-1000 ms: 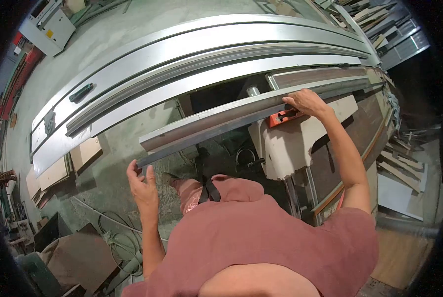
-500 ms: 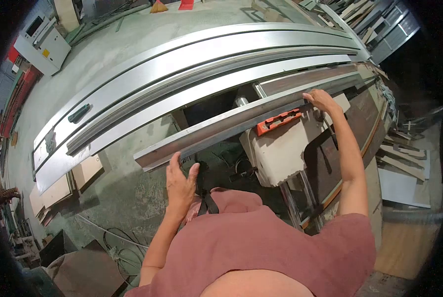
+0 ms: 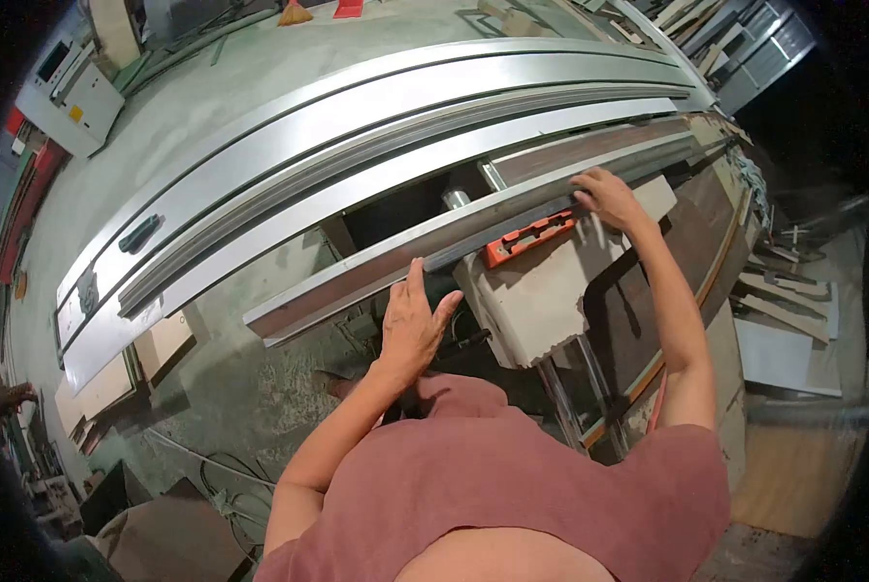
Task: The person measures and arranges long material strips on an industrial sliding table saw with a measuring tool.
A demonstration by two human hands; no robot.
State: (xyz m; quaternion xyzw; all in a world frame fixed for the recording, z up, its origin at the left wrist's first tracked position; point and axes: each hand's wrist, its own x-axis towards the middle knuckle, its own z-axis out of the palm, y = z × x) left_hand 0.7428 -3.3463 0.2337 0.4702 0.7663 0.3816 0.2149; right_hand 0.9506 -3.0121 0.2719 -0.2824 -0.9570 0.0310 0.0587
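Note:
A long metal channel (image 3: 357, 274) lies slantwise across the machine, its near left end jutting out over the floor. My left hand (image 3: 411, 330) is at the near edge of the channel, fingers apart and pointing up, its fingertips at the metal. Farther right, my right hand (image 3: 607, 200) has its fingers curled over the channel's upper edge. Just below the channel, between my hands, an orange slotted holder (image 3: 529, 240) sits on a pale machine housing (image 3: 541, 301).
Beyond the channel runs a long silver sliding table (image 3: 289, 131) with a dark green handle (image 3: 140, 234) on its left part. A white control cabinet (image 3: 75, 102) stands at upper left. Wood offcuts (image 3: 784, 306) lie at right, cables (image 3: 226, 475) at lower left.
My left hand has moved right and up along the channel's near edge. The whole view has shifted slightly to the left. My right hand stays at the channel's upper edge.

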